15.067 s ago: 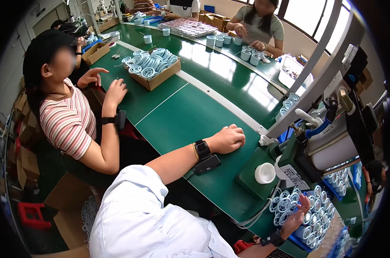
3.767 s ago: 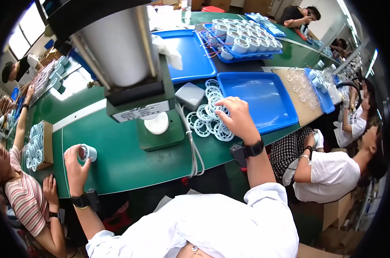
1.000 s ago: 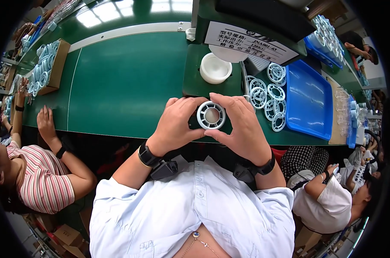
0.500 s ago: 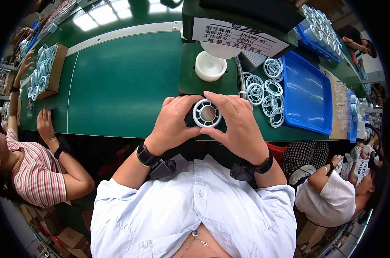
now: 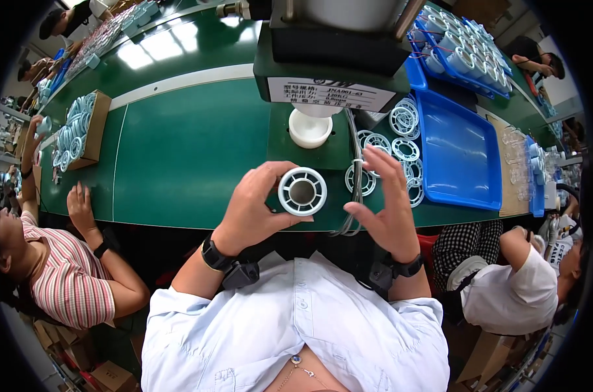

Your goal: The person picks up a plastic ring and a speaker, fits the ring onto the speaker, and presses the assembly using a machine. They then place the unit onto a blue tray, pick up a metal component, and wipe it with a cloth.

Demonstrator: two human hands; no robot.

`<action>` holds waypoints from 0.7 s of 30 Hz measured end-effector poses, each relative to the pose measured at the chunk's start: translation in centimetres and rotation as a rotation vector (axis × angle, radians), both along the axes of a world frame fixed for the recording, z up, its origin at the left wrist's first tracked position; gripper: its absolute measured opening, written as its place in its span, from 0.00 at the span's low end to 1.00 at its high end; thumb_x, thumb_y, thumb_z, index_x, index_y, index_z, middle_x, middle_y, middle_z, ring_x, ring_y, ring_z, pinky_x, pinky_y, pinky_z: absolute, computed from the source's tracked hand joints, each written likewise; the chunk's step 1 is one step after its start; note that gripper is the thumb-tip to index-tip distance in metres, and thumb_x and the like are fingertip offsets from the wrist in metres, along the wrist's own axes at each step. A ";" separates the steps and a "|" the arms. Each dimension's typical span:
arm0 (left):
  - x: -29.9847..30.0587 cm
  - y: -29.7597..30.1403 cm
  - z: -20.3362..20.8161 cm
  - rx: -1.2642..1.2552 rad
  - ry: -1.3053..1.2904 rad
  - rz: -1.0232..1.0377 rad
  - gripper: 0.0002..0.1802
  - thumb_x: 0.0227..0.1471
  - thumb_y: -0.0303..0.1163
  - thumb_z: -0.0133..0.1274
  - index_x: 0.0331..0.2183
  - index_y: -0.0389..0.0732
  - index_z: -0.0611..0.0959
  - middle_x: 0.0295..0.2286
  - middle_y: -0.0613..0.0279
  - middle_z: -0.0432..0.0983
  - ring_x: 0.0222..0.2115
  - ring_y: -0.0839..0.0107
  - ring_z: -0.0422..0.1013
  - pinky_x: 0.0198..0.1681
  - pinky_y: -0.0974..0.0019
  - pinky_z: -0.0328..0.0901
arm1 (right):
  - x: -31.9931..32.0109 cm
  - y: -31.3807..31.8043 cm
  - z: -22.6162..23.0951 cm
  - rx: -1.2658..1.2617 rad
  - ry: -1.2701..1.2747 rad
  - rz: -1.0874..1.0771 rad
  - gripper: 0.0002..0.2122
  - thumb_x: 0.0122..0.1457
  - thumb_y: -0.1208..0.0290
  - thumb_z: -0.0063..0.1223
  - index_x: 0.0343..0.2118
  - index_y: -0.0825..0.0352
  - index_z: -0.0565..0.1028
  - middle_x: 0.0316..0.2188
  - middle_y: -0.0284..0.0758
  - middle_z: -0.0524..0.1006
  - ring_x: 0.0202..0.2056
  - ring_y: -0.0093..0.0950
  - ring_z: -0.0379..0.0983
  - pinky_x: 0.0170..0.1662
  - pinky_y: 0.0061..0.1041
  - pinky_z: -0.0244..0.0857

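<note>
- so, with the held part as the clock's centre, the green workbench (image 5: pixel 185 163) is the largest thing, spreading from nine round to three o'clock.
- the press (image 5: pixel 329 75), dark green and black with a white label, stands over the bench at twelve o'clock.
- a co-worker in a striped top (image 5: pixel 71 277) sits at eight o'clock, and another in a white top (image 5: pixel 509 291) at four.
- the blue tray (image 5: pixel 463 153) lies flat between two and three o'clock.
- the carton (image 5: pixel 98 130), heaped with pale blue rings, sits between nine and ten.
- the left hand (image 5: pixel 250 209), at nine o'clock, is curled round the held part, thumb and fingers gripping its side.
- the right hand (image 5: pixel 391 212), at three o'clock, is released: open, fingers raised, apart from the part.
- the grey cables (image 5: pixel 357 183) run down between the part and the right hand.
- the held part (image 5: pixel 303 191), a round piece with a white spoked rim and a greyish centre, is in the left hand near the bench's front edge.
- the white cup (image 5: pixel 309 130) rests on the press base at twelve.
- the loose pale rings (image 5: pixel 406 149) overlap at two o'clock, beside the tray.
</note>
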State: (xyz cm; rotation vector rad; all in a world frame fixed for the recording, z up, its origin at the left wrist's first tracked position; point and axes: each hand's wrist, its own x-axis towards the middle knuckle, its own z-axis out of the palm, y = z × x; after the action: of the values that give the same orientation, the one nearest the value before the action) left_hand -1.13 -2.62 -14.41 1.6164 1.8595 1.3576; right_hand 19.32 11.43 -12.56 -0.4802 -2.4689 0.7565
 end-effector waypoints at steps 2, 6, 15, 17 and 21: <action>-0.9 0.6 1.7 0.117 -0.012 0.012 0.35 0.31 0.31 0.73 0.45 0.39 0.76 0.38 0.60 0.76 0.35 0.65 0.72 0.37 0.66 0.67 | 1.2 1.4 0.1 -0.145 0.135 -0.135 0.31 0.52 0.63 0.64 0.58 0.63 0.66 0.55 0.38 0.67 0.50 0.33 0.68 0.56 0.32 0.56; -3.1 4.9 2.9 0.149 -0.114 0.058 0.33 0.32 0.29 0.72 0.44 0.38 0.77 0.36 0.61 0.77 0.32 0.69 0.72 0.35 0.68 0.67 | 2.5 3.7 0.6 -0.137 0.159 -0.277 0.27 0.54 0.63 0.61 0.57 0.65 0.67 0.54 0.40 0.69 0.49 0.32 0.69 0.55 0.33 0.59; -3.6 7.4 2.7 -0.139 -0.067 0.074 0.28 0.37 0.32 0.70 0.42 0.36 0.79 0.33 0.61 0.77 0.31 0.71 0.72 0.36 0.69 0.67 | 1.3 6.8 0.6 -0.129 0.089 -0.281 0.24 0.58 0.63 0.55 0.56 0.68 0.68 0.50 0.38 0.71 0.50 0.31 0.68 0.56 0.30 0.59; -3.6 7.3 3.7 -0.242 -0.149 0.031 0.29 0.38 0.33 0.70 0.43 0.36 0.78 0.33 0.61 0.77 0.31 0.71 0.72 0.37 0.69 0.67 | 0.3 7.7 0.5 -0.132 0.015 -0.208 0.22 0.58 0.63 0.54 0.53 0.68 0.69 0.49 0.40 0.72 0.51 0.33 0.68 0.56 0.32 0.58; -4.0 7.0 1.7 -0.141 -0.202 0.017 0.30 0.38 0.33 0.70 0.45 0.36 0.78 0.35 0.59 0.76 0.33 0.70 0.72 0.38 0.69 0.67 | -2.6 9.0 -0.4 0.137 -0.105 -0.143 0.17 0.58 0.66 0.53 0.48 0.68 0.73 0.46 0.42 0.74 0.50 0.36 0.68 0.54 0.35 0.57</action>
State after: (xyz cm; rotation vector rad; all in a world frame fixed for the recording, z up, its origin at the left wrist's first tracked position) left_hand -5.08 4.42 -12.75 1.3453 1.8087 1.3114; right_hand 16.68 20.43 -13.00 -0.6516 -2.5295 0.5136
